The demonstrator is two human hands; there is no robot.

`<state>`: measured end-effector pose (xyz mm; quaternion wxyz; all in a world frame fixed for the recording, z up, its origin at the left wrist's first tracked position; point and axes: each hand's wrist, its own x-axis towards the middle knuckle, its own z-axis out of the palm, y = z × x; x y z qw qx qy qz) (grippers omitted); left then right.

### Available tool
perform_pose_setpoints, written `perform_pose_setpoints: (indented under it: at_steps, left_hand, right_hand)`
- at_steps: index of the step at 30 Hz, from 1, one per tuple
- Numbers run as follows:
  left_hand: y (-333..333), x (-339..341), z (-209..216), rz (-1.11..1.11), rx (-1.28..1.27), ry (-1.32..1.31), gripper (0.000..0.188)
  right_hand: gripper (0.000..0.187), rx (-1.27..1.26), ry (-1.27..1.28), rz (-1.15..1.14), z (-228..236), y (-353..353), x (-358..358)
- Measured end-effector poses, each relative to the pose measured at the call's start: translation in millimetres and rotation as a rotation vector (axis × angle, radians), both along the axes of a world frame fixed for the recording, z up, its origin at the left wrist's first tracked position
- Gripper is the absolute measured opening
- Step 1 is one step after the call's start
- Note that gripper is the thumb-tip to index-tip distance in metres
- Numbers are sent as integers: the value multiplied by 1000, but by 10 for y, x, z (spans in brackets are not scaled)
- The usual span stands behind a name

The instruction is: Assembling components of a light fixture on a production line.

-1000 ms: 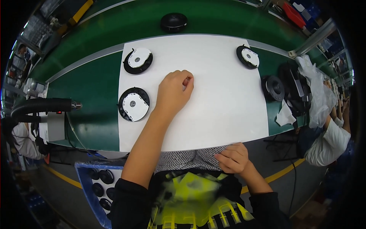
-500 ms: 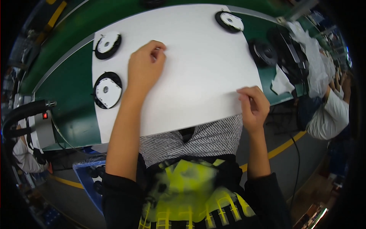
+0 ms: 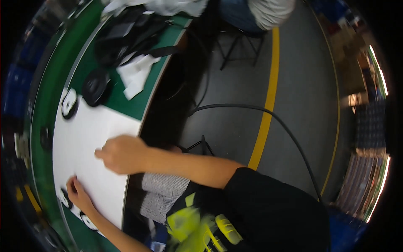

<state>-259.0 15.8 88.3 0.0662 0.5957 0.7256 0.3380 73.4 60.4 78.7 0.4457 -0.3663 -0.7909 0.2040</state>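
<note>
Clearance from the black-and-white disc [image 3: 64, 199] is probably mattering, left hand [image 3: 78, 194] and right hand [image 3: 122, 154] half-curled, any hold unclear.

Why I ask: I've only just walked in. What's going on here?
A person is at a green bench topped with a white sheet. The left hand is by two round black-and-white parts at one end; the right hand is near the sheet's front edge. Blur hides whether either grip holds anything small. A similar part lies at the other end, near a dark round item.
</note>
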Motion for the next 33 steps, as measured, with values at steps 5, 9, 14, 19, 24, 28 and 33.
perform_pose_setpoints:
  at_steps: [5, 9, 14, 19, 24, 28, 33]
  left_hand:
    - [40, 78, 11, 0, -39, 65, 21]
    - [56, 229, 72, 53, -44, 69, 19]
    - [-26, 263, 172, 110, 45, 102, 16]
    - [82, 640, 142, 104, 94, -57, 12]
    - [85, 586, 370, 226, -70, -4, 10]
    - [301, 556, 367, 250, -228, 130, 13]
    - [304, 685, 402, 177, -131, -85, 12]
  right_hand:
    - [11, 30, 69, -7, -68, -31, 35]
    - [13, 0, 29, 28, -71, 16, 37]
    - [15, 8, 44, 125, 50, 7, 7]
    - [15, 74, -20, 98, 64, -2, 215]
    - [15, 91, -97, 146, 216, -43, 134]
    - [19, -145, -95, 238, 514, 81, 74]
    - [47, -111, -171, 292, 1251, 1045, -767]
